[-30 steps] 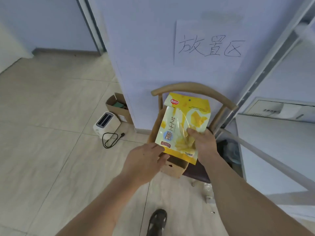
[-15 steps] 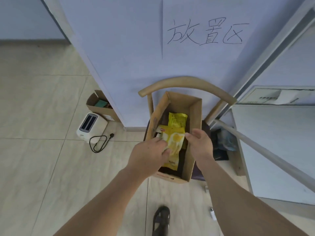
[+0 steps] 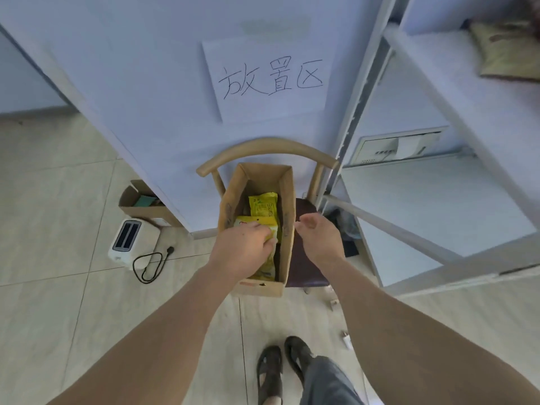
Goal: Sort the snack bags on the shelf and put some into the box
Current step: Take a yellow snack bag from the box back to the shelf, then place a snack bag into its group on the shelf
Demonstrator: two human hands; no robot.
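Note:
An open cardboard box (image 3: 287,206) stands on a dark-seated wooden chair (image 3: 304,264) against the wall. Inside lie yellow snack bags: one (image 3: 263,204) toward the far end, and a larger pale-yellow bag (image 3: 267,267) nearer me. My left hand (image 3: 244,249) reaches into the box from the left, its fingers curled on the larger bag's upper part. My right hand (image 3: 318,241) hovers just outside the box's right wall, fingers loosely curled, holding nothing. A white metal shelf (image 3: 438,200) stands to the right, with a tan bag (image 3: 502,51) on an upper level.
A paper sign (image 3: 268,80) with handwritten characters hangs on the wall above the chair. On the tiled floor to the left sit a white toaster (image 3: 128,241) with its cord and a small cardboard box (image 3: 143,204). My sandalled feet (image 3: 280,372) stand below.
The yellow bag went from upright above the box down into it. My right hand let go and drew back to the right; my left hand stays on the bag.

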